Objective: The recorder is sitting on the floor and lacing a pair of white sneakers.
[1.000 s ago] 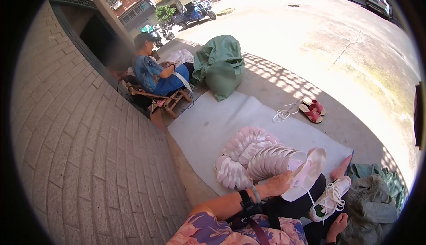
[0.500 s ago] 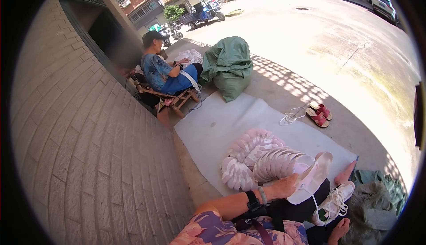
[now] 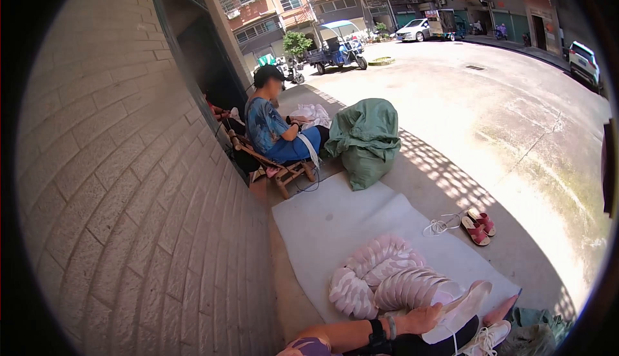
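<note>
My left hand [image 3: 422, 319] comes in from the lower edge, with a dark wrist band and a pale bracelet on the wrist. Its fingers are closed on the rim of a white and pink shoe upper [image 3: 465, 312], from which a thin lace hangs. Just beyond the hand, a long curved row of nested pink and white shoe uppers [image 3: 387, 253] lies on the pale sheet [image 3: 316, 227]. A laced white shoe [image 3: 493, 336] is partly cut off by the lower edge, near my dark-clad leg. My right hand is outside the picture.
Red sandals [image 3: 478, 227] and a loose white lace [image 3: 440, 225] lie right of the sheet. A full green sack [image 3: 367, 143] stands at its far end, beside a seated person [image 3: 277, 124] handling white material. A brick wall [image 3: 148, 214] runs along the left.
The view has tilted upward, so everything sits lower in the picture. My right hand and most of the laced shoe have slipped out of view. My left hand still holds the shoe upper.
</note>
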Available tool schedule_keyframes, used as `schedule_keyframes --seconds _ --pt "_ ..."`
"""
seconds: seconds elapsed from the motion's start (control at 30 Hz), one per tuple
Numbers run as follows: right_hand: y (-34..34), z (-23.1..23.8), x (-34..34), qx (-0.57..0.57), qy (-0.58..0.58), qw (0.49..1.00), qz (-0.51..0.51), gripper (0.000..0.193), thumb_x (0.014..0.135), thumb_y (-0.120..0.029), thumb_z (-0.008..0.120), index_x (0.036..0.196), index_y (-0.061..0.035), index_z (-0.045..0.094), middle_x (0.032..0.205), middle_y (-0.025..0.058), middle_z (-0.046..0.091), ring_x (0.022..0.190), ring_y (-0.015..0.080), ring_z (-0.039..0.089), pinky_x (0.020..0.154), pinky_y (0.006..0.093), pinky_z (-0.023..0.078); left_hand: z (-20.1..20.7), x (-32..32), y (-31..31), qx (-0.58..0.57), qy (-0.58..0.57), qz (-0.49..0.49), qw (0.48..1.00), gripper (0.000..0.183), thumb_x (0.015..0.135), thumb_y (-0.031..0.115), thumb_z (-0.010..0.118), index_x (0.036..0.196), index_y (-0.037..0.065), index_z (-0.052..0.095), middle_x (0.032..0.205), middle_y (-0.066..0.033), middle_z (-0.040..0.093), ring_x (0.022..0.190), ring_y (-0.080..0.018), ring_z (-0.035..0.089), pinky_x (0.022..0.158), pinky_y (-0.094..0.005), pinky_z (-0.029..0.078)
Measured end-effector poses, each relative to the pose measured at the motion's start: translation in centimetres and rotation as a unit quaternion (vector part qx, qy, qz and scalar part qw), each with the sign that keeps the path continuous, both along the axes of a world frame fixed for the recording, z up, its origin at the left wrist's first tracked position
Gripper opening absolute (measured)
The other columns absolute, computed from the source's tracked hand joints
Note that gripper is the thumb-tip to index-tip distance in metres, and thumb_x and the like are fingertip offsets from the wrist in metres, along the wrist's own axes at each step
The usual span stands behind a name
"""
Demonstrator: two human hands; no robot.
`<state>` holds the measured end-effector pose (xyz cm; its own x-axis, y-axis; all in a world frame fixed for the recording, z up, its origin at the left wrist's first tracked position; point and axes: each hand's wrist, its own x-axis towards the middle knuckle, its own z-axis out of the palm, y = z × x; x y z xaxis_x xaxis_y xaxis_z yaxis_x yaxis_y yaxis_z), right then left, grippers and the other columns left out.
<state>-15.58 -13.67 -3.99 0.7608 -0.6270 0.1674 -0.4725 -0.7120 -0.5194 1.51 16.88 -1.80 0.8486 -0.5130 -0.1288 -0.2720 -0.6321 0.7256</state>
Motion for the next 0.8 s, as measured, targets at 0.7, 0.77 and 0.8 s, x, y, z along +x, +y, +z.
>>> schedule_keyframes --seconds 0.7,0.77,0.8 --pt "3.0 0.4 0.6 0.299 -0.022 0.953 0.037 0.023 0.073 -0.022 0.066 0.082 -0.0014 0.059 0.061 0.0032 0.055 0.052 0.0114 0.052 0.052 0.025 0.044 4.5 2.0 3.6 -0.28 0.426 -0.016 0.86 0.045 0.079 0.021 0.067 0.115 0.0 0.05 0.104 -0.0062 0.061 0.095 -0.0126 0.057 0.087 -0.0261 0.042" --pt "2.8 0.4 0.7 0.203 0.024 0.978 0.03 0.027 0.074 -0.028 0.064 0.082 -0.0027 0.057 0.063 0.0055 0.057 0.054 0.0164 0.055 0.054 0.0289 0.045 5.0 1.6 2.0 -0.329 0.474 -0.05 0.815 0.05 0.076 0.018 0.07 0.118 -0.001 0.049 0.104 -0.0062 0.061 0.096 -0.013 0.057 0.088 -0.0273 0.042" --pt "2.5 0.1 0.8 0.199 0.031 0.979 0.024 0.032 0.076 -0.034 0.062 0.085 -0.0037 0.055 0.064 0.0084 0.058 0.058 0.023 0.058 0.056 0.0336 0.046 5.2 1.3 1.5 -0.322 0.474 -0.048 0.818 0.05 0.076 0.018 0.07 0.118 -0.001 0.049 0.104 -0.0062 0.061 0.096 -0.013 0.057 0.088 -0.0273 0.042"
